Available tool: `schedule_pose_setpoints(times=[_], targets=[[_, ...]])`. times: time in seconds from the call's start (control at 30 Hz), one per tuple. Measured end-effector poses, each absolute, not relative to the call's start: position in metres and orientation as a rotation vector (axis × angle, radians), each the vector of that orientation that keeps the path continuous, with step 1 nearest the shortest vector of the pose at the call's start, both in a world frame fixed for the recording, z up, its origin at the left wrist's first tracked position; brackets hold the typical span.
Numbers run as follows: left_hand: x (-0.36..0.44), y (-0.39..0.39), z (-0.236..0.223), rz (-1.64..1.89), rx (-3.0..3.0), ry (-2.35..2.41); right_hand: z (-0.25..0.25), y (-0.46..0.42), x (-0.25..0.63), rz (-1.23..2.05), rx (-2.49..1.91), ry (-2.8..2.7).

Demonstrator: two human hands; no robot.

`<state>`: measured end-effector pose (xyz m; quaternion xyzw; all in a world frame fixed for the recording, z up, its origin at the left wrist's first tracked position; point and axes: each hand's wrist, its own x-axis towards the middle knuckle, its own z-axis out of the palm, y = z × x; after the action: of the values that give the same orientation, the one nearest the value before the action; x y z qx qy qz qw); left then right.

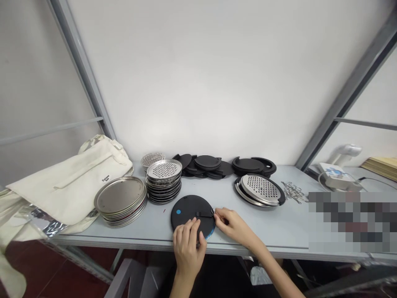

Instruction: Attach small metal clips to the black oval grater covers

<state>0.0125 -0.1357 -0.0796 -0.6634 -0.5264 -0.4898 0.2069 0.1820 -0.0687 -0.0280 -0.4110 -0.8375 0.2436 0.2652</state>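
Observation:
A round black disc with a blue dot lies near the table's front edge. A dark strap-like piece crosses its right half. My left hand rests on the disc's near part, fingers laid over the top and thumb apart. At the disc's right rim, my right hand pinches a small metal clip, mostly hidden by the fingertips. A stack of perforated metal discs stands behind and left. Farther left is a stack of plain round metal plates.
Black round pieces are piled along the wall. Perforated metal discs with black rims lie to the right, beside loose small metal clips. A cream bag covers the left end. A white device stands far right, near a blurred patch.

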Motion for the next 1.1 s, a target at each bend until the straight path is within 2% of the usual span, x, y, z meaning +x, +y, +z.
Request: schedule_pose_setpoints(times=[1.1], targets=[[0.0126,-0.1351,-0.0802,-1.382,-1.84,-1.466,-0.0258,-0.0687,0.1812,0.654,-1.127,-2.283]])
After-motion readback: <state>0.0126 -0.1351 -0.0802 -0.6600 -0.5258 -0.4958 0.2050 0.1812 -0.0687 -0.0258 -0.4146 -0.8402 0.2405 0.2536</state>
